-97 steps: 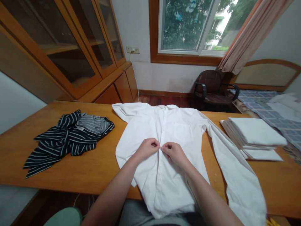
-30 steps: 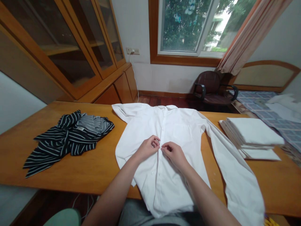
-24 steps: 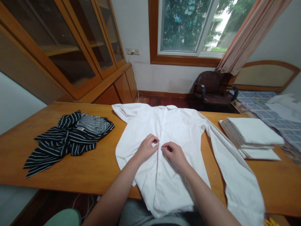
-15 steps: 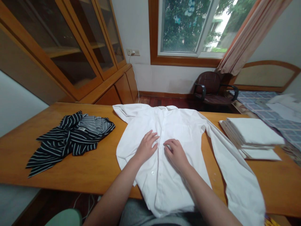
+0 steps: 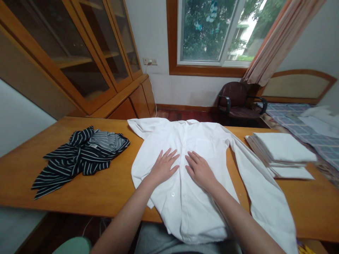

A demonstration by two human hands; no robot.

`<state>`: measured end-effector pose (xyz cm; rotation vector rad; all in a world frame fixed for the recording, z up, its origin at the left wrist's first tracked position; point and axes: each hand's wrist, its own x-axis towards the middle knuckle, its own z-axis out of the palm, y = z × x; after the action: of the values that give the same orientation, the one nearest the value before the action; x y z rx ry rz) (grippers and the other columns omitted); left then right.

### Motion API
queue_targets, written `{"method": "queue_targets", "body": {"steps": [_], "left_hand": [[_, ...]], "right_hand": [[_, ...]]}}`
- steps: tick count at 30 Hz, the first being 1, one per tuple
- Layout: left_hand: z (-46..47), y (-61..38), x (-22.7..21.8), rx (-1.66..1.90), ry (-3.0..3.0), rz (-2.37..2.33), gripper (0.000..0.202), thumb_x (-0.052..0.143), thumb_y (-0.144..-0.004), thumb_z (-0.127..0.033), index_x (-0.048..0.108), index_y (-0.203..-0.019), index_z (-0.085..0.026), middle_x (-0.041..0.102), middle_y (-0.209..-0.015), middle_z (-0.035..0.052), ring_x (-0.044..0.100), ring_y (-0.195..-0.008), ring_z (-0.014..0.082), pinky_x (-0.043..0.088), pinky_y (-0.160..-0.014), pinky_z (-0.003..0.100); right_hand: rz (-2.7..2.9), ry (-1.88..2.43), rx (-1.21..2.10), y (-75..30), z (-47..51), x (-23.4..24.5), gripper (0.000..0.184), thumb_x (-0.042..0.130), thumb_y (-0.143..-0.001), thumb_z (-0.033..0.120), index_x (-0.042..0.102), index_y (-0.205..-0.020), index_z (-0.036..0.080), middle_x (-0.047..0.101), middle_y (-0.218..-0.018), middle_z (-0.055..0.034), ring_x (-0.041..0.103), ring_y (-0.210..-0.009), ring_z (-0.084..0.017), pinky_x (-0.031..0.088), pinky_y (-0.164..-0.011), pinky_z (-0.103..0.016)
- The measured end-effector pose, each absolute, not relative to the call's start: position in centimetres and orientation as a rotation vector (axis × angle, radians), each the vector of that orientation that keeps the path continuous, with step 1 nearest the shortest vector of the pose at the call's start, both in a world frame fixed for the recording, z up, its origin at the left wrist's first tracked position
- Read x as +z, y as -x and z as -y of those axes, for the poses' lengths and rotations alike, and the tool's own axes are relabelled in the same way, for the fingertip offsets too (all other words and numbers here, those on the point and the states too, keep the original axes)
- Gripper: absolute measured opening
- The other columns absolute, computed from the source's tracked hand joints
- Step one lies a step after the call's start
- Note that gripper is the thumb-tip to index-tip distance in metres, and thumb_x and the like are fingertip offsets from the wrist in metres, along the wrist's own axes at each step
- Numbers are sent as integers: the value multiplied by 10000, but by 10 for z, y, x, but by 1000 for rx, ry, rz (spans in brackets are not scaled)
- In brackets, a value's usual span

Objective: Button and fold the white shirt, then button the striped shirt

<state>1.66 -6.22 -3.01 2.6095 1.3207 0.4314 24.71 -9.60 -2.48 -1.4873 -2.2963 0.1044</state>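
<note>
A white button-up shirt [image 5: 206, 144] lies front side up on the wooden table, its collar at the far edge and its hem hanging over the near edge. One long sleeve stretches down to the right; the other side's sleeve shows only a short part at the upper left. My left hand [image 5: 164, 166] rests flat on the shirt, left of the button placket, fingers spread. Just right of the placket, my right hand [image 5: 200, 169] lies flat too, fingers stretched out. Neither hand holds anything. Near the hem, a button [image 5: 173, 194] shows unfastened.
A crumpled black-and-white striped garment [image 5: 82, 151] lies on the table [image 5: 116, 192] at left. Folded white cloths [image 5: 286, 148] are stacked at right. Beyond stand a glass-door cabinet [image 5: 127, 95], an armchair [image 5: 234, 98] and a bed [image 5: 293, 116]. A green stool [image 5: 72, 246] is at lower left.
My fingers have gone from curled near the placket to stretched flat on the shirt. Both hands now press on the cloth on either side of the placket.
</note>
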Motion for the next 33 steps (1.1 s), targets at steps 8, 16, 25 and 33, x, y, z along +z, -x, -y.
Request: {"method": "queue_targets", "body": {"steps": [8, 16, 25, 33], "left_hand": [[62, 2, -30, 410, -2630, -1409, 492, 475, -990, -439, 444, -1466, -319, 385, -1577, 52, 260, -1490, 291, 84, -1210, 618], [56, -4, -31, 432, -2613, -1570, 522, 486, -981, -435, 416, -1489, -335, 341, -1597, 47, 234, -1494, 346, 74, -1175, 695], [43, -5, -29, 466, -2590, -1603, 509, 493, -969, -428, 444, -1471, -358, 371, -1583, 41, 263, -1482, 354, 79, -1177, 686], [30, -1, -27, 498, -2549, -1548, 457, 501, -968, -395, 491, -1415, -298, 436, -1544, 60, 312, -1457, 310, 114, -1196, 630]], "right_hand": [[2327, 1475, 106, -251, 86, -26, 454, 495, -982, 331, 541, -1412, 190, 466, -1520, -107, 386, -1427, -294, 373, -1144, -471], [2360, 1410, 93, -252, 66, -28, 456, 480, -992, 346, 539, -1415, 186, 452, -1530, -103, 371, -1439, -289, 359, -1158, -474], [2384, 1383, 89, -253, 46, -30, 472, 494, -985, 341, 531, -1423, 170, 444, -1532, -116, 367, -1442, -292, 352, -1164, -475], [2377, 1367, 94, -256, 34, -30, 466, 513, -976, 340, 545, -1412, 177, 468, -1516, -108, 387, -1430, -291, 360, -1162, -470]]}}
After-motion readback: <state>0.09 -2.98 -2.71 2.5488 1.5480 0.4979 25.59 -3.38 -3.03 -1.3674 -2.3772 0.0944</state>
